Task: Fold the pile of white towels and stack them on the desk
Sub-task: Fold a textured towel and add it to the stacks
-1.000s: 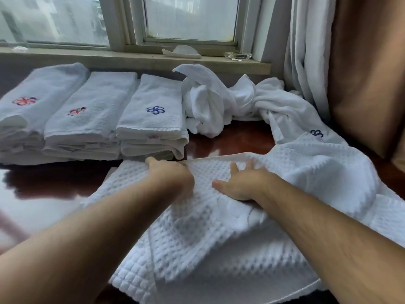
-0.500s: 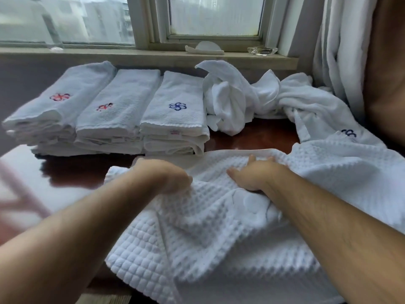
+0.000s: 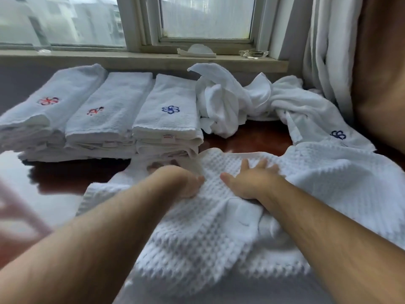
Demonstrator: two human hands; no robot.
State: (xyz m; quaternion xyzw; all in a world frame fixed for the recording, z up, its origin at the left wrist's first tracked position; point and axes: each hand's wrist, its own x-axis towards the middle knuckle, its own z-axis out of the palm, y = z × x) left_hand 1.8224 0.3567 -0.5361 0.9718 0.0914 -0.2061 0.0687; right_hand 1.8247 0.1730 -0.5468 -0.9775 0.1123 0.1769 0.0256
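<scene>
A white waffle-weave towel (image 3: 219,242) lies rumpled across the near part of the dark glossy desk (image 3: 245,139). My right hand (image 3: 252,181) presses flat on it with fingers spread. My left hand (image 3: 182,181) rests on the towel just to the left, thumb pointing inward; its fingers are motion-blurred and partly hidden by bunched fabric. Three stacks of folded white towels (image 3: 166,119) with small embroidered flowers stand at the back left. An unfolded pile of white towels (image 3: 236,102) lies at the back middle and right.
A window sill (image 3: 140,58) runs behind the towels, with a white paper item (image 3: 197,50) and a glass dish (image 3: 253,54) on it. White and tan curtains (image 3: 333,51) hang at the right. A pink blurred object (image 3: 19,216) sits at the left edge.
My right hand's fingers have spread out flat on the waffle towel. My left hand has shifted slightly right, and the towel's far edge has bunched up ahead of it.
</scene>
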